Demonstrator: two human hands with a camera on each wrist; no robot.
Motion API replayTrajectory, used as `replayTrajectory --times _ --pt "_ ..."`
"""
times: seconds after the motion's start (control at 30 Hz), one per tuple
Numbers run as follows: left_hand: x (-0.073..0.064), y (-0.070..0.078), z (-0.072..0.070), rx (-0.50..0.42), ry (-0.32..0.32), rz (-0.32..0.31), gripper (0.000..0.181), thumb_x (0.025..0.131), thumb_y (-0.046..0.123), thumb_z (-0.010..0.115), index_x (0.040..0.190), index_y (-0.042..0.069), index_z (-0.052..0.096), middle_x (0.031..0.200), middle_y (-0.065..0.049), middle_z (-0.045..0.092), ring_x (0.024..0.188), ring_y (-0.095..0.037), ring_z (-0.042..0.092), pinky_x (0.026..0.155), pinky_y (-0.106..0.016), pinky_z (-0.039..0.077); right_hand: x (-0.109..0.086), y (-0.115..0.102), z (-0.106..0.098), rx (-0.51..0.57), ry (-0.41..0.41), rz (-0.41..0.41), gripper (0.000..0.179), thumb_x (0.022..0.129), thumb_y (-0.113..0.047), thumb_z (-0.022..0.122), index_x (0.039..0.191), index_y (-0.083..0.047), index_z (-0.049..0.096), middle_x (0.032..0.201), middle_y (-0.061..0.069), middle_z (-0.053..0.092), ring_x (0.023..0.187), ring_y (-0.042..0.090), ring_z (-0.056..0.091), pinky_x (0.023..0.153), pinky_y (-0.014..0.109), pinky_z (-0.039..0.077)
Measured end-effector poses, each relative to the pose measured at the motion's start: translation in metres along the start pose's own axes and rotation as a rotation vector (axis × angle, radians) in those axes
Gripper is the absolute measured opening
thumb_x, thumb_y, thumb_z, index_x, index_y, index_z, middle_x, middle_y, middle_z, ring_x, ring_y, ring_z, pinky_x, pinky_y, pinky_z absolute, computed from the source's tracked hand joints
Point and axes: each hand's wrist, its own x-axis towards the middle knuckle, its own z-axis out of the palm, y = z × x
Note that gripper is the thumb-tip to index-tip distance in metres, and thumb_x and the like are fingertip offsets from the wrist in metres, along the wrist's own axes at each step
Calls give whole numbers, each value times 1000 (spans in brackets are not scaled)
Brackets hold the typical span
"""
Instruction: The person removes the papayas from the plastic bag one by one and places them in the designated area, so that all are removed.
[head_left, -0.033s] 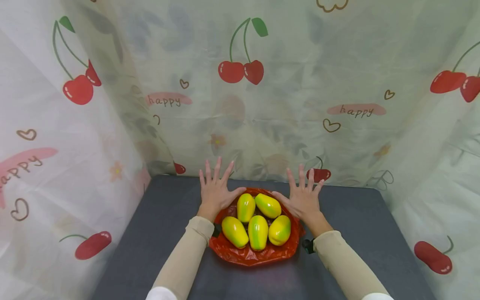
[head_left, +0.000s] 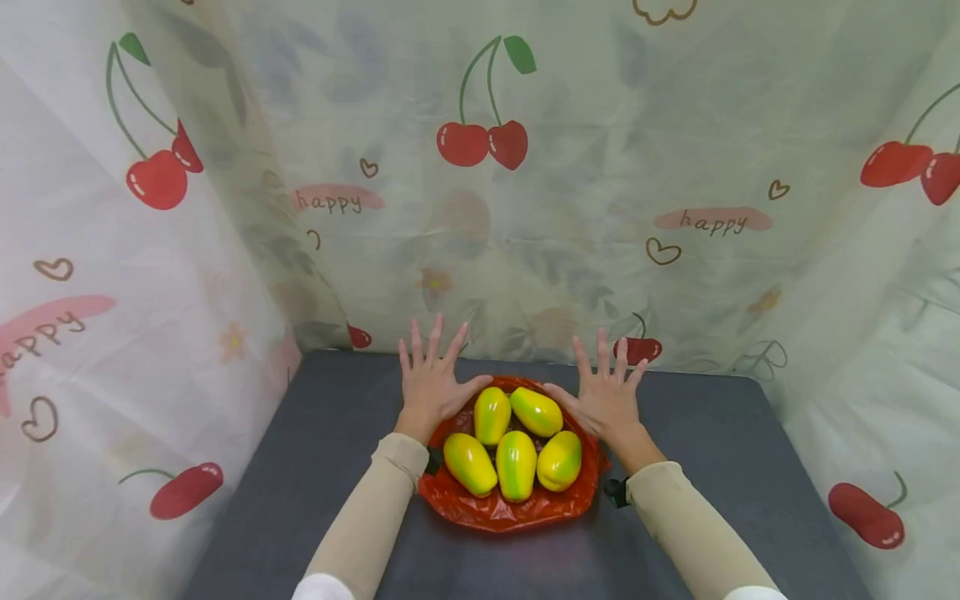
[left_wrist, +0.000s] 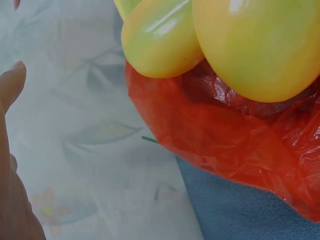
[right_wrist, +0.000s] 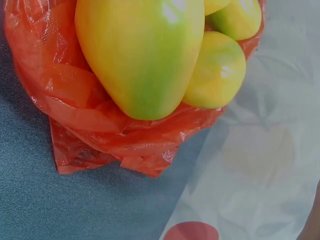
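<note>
Several glossy yellow-green mangoes (head_left: 516, 465) lie in a red plastic bag (head_left: 495, 518), its rim spread wide around them. My left hand (head_left: 429, 385) is at the bag's far left side, fingers spread straight and thumb toward the rim. On the far right side, my right hand (head_left: 609, 400) mirrors it, also with spread fingers. Neither hand holds anything; whether the thumbs touch the bag I cannot tell. The left wrist view has mangoes (left_wrist: 260, 45) close up and part of the hand (left_wrist: 17, 200) at the left edge. Mangoes (right_wrist: 145, 55) also fill the right wrist view's top.
The bag rests on a dark grey table (head_left: 330, 433). Pale curtains (head_left: 570, 192) printed with cherries and hearts hang behind and on both sides. Each wrist carries a small dark device (head_left: 617, 492) near the beige sleeve (head_left: 375, 517).
</note>
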Motion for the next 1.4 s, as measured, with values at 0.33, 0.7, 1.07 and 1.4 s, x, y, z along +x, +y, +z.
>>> replayTrajectory --times 0.33,0.7,1.07,1.4 --pt "-3 -5 -2 19 -15 -6 96 85 88 43 162 47 3 173 3 -18 159 -42 -15 127 -68 -1 1 -4 -1 5 -14 0 99 90 -81 43 166 -30 2 173 14 -10 156 53 -11 114 84 -5" --pt "-15 -16 -4 9 -36 -1 95 87 82 50 162 47 5 174 -1 -8 159 -42 -15 126 -68 -2 -4 6 5 16 -19 -20 99 89 -81 44 166 -28 10 173 15 -8 156 53 -7 116 82 -3" --pt "-24 -32 -3 -122 -25 -36 92 89 76 54 163 42 11 175 -3 1 160 -43 -7 126 -69 4 -16 13 11 93 -37 -71 103 86 -79 54 165 -24 17 173 16 -6 156 50 1 118 80 7" --pt "-39 -44 1 -225 -72 -116 91 90 73 55 164 41 11 174 -5 6 160 -44 3 127 -67 7 -28 11 14 176 -121 -45 103 86 -74 61 163 -20 21 172 19 -1 156 50 4 121 76 10"
